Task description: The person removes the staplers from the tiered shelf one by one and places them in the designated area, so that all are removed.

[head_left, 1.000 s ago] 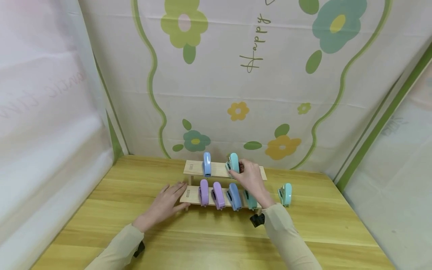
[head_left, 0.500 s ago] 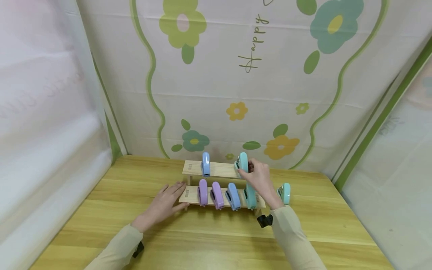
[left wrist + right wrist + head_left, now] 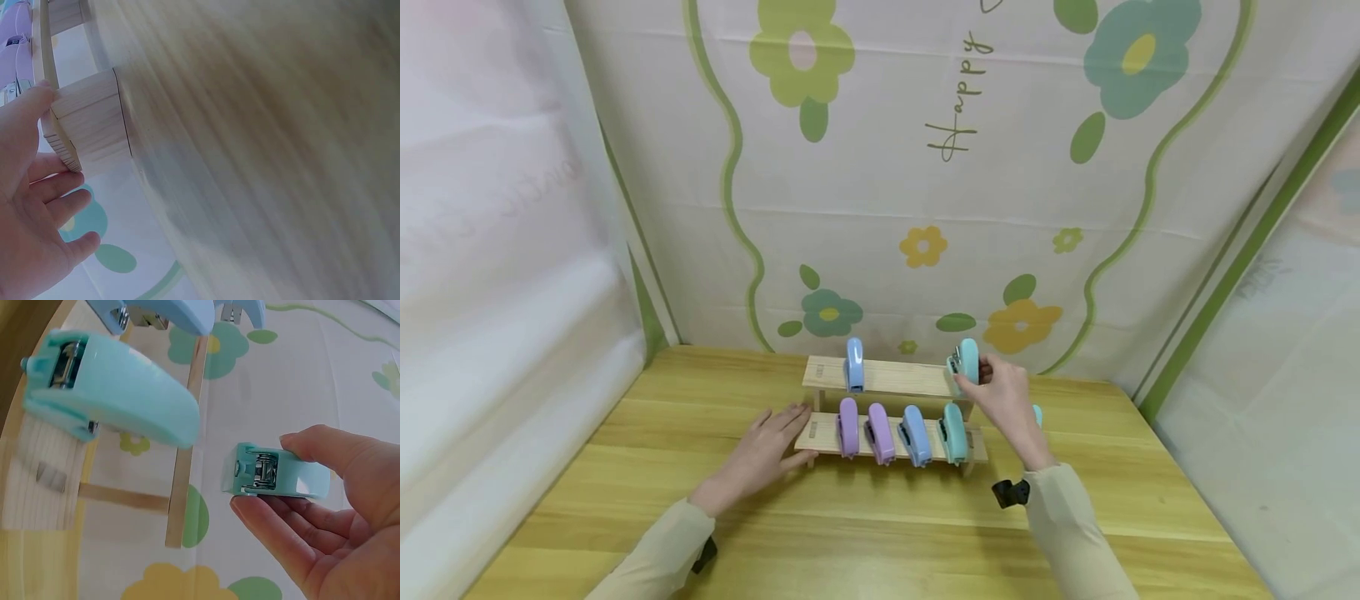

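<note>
My right hand [image 3: 1006,400] pinches a mint stapler [image 3: 303,475] between thumb and fingers at the right end of the upper shelf [image 3: 902,377]; whether it rests on the board, I cannot tell. Straight fingers of my left hand [image 3: 760,454] touch the left end of the lower shelf [image 3: 974,447], thumb at the front edge. On that shelf stand two purple staplers [image 3: 848,427], a blue stapler [image 3: 915,435] and a teal stapler [image 3: 953,433], in a row. Another blue stapler [image 3: 854,365] stands upright on the upper shelf, towards the left.
Beyond my right wrist, another mint stapler [image 3: 1037,414] shows only its top. The two-tier wooden rack stands on a wood-grain table [image 3: 850,533]. Flower-printed cloth [image 3: 865,183] hangs close behind it, with more cloth walls at both sides.
My right hand has moved the mint stapler rightward along the upper shelf to its right end. The teal stapler below has come into full view. My left hand stays at the rack.
</note>
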Demonstrator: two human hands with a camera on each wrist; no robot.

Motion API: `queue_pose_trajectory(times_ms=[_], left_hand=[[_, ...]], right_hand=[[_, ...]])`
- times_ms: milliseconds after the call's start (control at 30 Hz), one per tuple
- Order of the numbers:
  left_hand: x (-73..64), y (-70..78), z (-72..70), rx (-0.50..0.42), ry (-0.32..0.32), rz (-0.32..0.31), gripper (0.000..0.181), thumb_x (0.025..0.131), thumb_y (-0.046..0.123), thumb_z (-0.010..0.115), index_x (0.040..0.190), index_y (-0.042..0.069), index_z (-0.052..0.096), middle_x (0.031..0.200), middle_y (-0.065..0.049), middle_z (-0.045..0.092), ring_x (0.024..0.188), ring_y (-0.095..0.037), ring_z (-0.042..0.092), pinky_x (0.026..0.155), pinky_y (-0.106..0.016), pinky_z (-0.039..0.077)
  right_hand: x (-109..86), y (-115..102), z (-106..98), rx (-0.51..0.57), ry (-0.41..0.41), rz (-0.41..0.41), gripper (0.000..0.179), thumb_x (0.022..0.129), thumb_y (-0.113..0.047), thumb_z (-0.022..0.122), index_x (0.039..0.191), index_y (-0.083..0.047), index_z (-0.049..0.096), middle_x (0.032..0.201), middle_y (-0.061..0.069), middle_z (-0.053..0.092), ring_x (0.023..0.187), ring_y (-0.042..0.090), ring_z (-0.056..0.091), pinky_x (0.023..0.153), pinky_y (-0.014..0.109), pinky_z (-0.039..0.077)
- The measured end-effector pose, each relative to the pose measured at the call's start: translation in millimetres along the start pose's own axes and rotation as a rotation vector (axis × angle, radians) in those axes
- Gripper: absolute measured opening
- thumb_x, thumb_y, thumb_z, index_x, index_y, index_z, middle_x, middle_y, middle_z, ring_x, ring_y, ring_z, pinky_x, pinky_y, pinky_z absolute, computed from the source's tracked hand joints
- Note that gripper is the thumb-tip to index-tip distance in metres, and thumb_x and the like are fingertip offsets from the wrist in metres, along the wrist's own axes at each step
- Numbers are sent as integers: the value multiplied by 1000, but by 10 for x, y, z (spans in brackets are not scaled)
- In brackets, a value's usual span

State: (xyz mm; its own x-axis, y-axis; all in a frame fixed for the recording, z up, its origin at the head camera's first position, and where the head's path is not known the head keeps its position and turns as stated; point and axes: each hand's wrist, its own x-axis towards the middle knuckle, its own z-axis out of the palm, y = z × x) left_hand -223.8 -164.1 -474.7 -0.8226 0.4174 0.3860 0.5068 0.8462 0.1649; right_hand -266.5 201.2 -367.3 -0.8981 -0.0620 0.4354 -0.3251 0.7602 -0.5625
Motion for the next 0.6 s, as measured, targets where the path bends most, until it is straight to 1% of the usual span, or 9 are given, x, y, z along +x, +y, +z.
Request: queue_pose_trajectory(times_ms=[300,600], left_hand=[[1,-8,11,-4,-19,-10,73,88,43,72,141,-2,52,145,-20,54,134,-37,53,113,-62,38],[4,-15,17,-5,-16,-9,72,88,43,72,140,-2,52,145,-19,55,134,-36,54,113,-62,39]], right_hand=[[-39,169,-148,-21,45,17,32,84,-15,78,104,8,68,90,24,73,78,32,72,66,38,63],[-127,336,-308,-82,69,71,32,87,-18,75,103,8,66,92,25,73,80,34,72,67,41,63]])
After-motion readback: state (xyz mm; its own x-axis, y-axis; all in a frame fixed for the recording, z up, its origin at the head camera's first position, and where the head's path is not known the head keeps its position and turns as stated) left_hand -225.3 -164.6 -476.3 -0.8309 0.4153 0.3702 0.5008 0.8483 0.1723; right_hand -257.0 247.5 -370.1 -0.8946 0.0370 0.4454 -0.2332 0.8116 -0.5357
